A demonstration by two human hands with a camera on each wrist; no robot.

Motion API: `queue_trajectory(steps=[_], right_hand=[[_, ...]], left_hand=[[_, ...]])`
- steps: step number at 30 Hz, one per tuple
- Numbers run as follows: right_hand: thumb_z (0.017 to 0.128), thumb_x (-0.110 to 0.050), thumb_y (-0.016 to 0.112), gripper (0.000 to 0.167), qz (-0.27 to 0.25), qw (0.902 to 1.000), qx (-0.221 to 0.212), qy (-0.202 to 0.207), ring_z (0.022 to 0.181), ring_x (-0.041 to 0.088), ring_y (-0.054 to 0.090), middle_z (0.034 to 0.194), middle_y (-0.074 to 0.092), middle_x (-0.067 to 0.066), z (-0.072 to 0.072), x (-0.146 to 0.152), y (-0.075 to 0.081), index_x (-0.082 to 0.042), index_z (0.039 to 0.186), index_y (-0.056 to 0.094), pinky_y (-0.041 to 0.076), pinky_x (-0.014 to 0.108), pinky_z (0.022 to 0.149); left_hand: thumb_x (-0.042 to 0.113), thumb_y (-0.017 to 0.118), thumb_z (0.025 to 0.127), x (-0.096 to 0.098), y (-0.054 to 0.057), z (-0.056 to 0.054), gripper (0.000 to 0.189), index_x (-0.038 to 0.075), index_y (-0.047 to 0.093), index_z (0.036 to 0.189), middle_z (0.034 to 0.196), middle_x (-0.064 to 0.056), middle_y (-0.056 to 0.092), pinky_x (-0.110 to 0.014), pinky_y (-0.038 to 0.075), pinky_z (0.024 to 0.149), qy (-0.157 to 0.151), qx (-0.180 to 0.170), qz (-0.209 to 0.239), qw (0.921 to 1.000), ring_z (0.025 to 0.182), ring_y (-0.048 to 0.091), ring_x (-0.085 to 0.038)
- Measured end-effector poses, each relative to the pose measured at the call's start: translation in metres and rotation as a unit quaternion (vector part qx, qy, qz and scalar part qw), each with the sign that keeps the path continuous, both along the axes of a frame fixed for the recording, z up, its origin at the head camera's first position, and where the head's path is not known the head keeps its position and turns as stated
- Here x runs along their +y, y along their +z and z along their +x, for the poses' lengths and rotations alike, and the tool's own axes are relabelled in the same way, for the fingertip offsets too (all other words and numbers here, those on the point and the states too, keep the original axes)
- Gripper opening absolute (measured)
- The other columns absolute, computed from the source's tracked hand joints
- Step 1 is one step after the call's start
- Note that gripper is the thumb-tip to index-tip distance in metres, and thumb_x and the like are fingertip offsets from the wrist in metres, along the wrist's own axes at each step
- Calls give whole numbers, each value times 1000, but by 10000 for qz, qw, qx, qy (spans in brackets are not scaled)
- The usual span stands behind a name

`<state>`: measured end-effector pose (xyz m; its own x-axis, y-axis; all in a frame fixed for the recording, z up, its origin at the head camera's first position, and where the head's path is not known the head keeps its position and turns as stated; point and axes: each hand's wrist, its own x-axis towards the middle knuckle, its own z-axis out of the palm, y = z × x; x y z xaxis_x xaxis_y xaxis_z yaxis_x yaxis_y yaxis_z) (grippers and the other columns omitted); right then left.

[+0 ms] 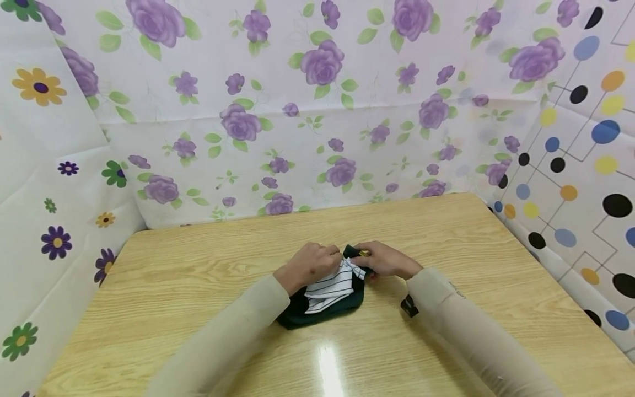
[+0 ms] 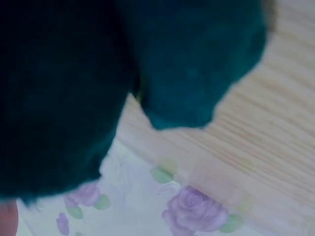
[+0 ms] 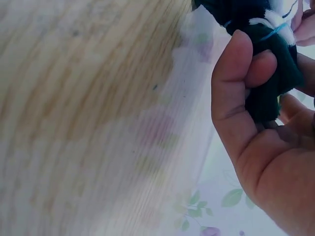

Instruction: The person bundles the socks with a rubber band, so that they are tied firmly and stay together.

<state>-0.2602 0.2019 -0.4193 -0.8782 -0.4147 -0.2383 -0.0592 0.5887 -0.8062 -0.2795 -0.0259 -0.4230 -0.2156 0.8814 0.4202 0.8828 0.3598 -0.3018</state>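
Note:
A small dark green cloth piece (image 1: 324,318) with a white, dark-striped panel (image 1: 329,286) lies bunched on the table, between and below the hands. Its exact kind cannot be told. My left hand (image 1: 313,264) grips its upper part with curled fingers, the fingertips partly hidden. Close by on the right, my right hand (image 1: 384,259) pinches a dark green end of it between thumb and fingers. In the right wrist view, this green end (image 3: 270,83) sits in the fingers, with a thin blue thread (image 3: 273,31) above. Dark green fabric (image 2: 192,64) fills much of the left wrist view.
The wood-grain table (image 1: 208,264) extends around the hands. Below the right wrist is a small black object (image 1: 409,306), its kind unclear. A flowered sheet (image 1: 297,138) stands behind the table, with patterned sheets at both sides.

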Motion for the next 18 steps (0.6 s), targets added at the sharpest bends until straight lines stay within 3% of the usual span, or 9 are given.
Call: queue_trajectory(steps=[1, 3, 5, 6, 8, 10, 12, 15, 18], right_hand=[[104, -22, 57, 40, 13, 10000, 24, -6, 59, 20, 58, 89, 62, 11, 0, -1, 1, -4, 140, 54, 59, 37, 60], [104, -22, 57, 39, 38, 10000, 39, -53, 60, 20, 58, 92, 63, 11, -1, -2, 0, -4, 139, 55, 59, 36, 60], [105, -22, 56, 38, 71, 9999, 31, -120, 61, 20, 58, 92, 62, 11, -2, -4, -1, -2, 137, 55, 59, 36, 60], [105, -22, 55, 38, 126, 9998, 5, -176, 61, 19, 58, 90, 62, 12, -2, -5, -1, -1, 136, 54, 58, 35, 60], [105, -24, 54, 40, 219, 9993, -49, -311, 61, 19, 59, 87, 62, 11, -2, -6, -4, 2, 136, 52, 57, 34, 60], [105, -23, 54, 39, 295, 9986, -46, -442, 61, 19, 60, 83, 61, 12, -2, -8, -6, 2, 134, 48, 57, 33, 60], [105, -23, 54, 35, 390, 9982, 60, -461, 60, 20, 59, 77, 60, 12, -1, -8, -6, 0, 129, 43, 54, 31, 58], [104, -16, 57, 21, 580, 9956, 713, -202, 62, 19, 55, 75, 55, 9, 1, -8, -6, -5, 112, 42, 48, 30, 58], [101, -12, 62, 13, 794, 9822, 1682, 271, 81, 22, 52, 89, 53, 8, 3, -10, -5, -9, 98, 50, 45, 34, 70]], left_hand=[[7, 69, 93, 0, 0, 0, 7, 7, 70, 86, 88, -4, 69, -25, 54, 53, 31, -193, -16, 9998, 62, 64, -12], [7, 66, 96, -1, 0, 0, 5, 7, 71, 94, 93, -5, 69, -25, 57, 62, 164, -953, 25, 9953, 73, 67, -13], [7, 61, 100, -1, -2, 0, 8, 6, 69, 101, 97, -5, 68, -25, 57, 70, 365, -2075, 179, 9774, 82, 67, -14], [9, 58, 102, -1, -3, 1, 9, 7, 67, 103, 95, -5, 67, -26, 56, 71, 506, -2792, 272, 9585, 81, 66, -14], [14, 55, 104, -2, -5, 3, 9, 7, 61, 106, 93, -3, 64, -26, 53, 70, 755, -4032, 571, 9102, 80, 61, -14], [18, 57, 104, -2, -4, 6, 9, 9, 56, 102, 88, -2, 60, -26, 49, 66, 995, -4801, 763, 8682, 75, 56, -13], [21, 61, 102, -3, -4, 8, 13, 10, 55, 99, 85, -1, 58, -25, 47, 64, 1169, -5215, 816, 8412, 72, 52, -12], [20, 68, 98, -5, -2, 9, 12, 9, 62, 97, 86, 1, 59, -24, 46, 65, 1364, -5275, 730, 8354, 74, 52, -11], [19, 68, 98, -8, -4, 8, 10, 9, 69, 97, 85, 4, 63, -26, 47, 66, 1412, -5299, 646, 8337, 73, 53, -9]])
